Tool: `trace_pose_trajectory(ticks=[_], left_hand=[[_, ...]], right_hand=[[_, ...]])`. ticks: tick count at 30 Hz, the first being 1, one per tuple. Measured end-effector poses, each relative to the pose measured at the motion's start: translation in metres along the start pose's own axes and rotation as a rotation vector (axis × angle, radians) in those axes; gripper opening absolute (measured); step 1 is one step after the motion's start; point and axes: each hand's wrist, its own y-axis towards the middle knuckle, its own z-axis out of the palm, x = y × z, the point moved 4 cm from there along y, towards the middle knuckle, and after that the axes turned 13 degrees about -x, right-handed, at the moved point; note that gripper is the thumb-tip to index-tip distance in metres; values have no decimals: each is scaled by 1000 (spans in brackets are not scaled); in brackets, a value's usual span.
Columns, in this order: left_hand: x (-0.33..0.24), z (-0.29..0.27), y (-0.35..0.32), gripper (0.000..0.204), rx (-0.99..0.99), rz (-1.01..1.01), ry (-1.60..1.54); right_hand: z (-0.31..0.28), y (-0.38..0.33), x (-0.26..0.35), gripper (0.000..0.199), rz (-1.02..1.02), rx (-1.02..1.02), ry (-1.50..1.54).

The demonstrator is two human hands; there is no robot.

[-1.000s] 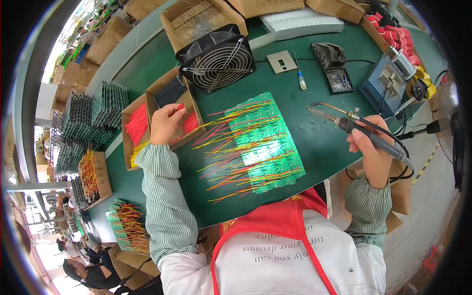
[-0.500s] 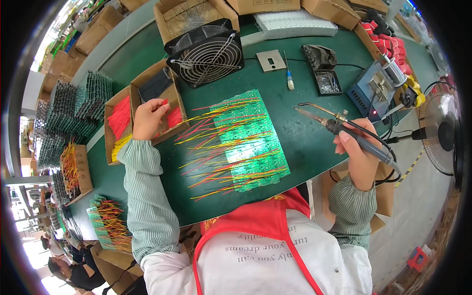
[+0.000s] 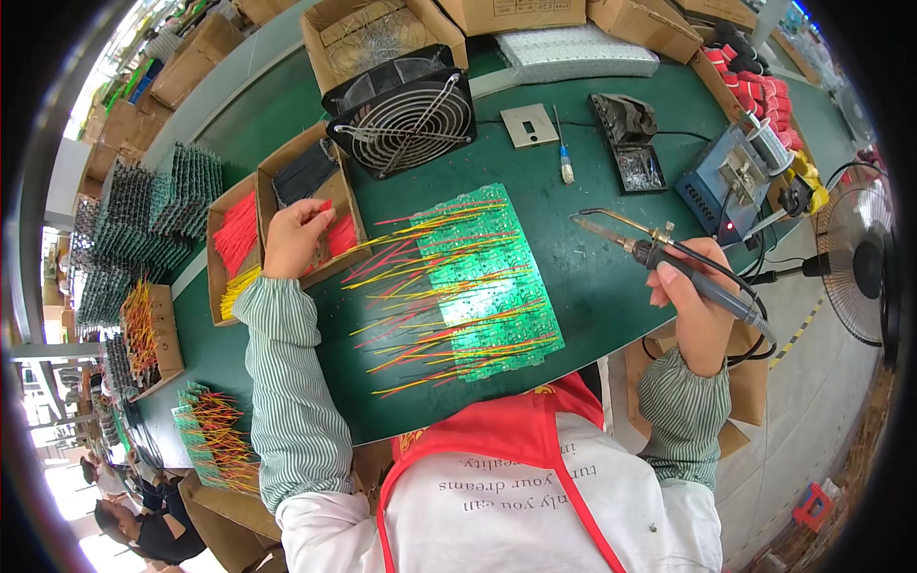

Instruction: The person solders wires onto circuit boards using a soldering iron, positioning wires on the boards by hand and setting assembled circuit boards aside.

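Observation:
My right hand [image 3: 695,304] is wrapped round a soldering iron [image 3: 702,279] with a thin brass feed tube along its top. Its tip points left, in the air right of a green circuit board panel [image 3: 525,296]. Rows of red, yellow and black wires [image 3: 392,277] lie across the panel, their loose ends sticking out to the left. My left hand [image 3: 294,239] is above a divided cardboard box [image 3: 355,205], thumb and fingers pinched together. A small red bit shows at the fingertips; what it belongs to is unclear. Beneath, red wires [image 3: 341,235] lie in the box.
A black fan [image 3: 406,124] stands behind the box. Farther right are a square metal plate [image 3: 528,126], a screwdriver [image 3: 565,162], a black open case [image 3: 638,167] and a blue solder feeder [image 3: 721,181]. Stacked boards [image 3: 115,229] stand left; a round fan [image 3: 860,250] is at the right.
The whole view has shifted slightly downward. Both hands keep nearly the same place and grip, the left over the box, the right on the soldering iron.

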Motion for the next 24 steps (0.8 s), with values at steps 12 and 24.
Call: trace_pose_trajectory(ticks=[12, 24], left_hand=[[5, 9, 16, 14, -72, -47, -199], [-27, -8, 3, 19, -13, 113, -3]], right_hand=[[3, 2, -1, 19, 33, 18, -4], [13, 8, -1, 17, 60, 25, 4]])
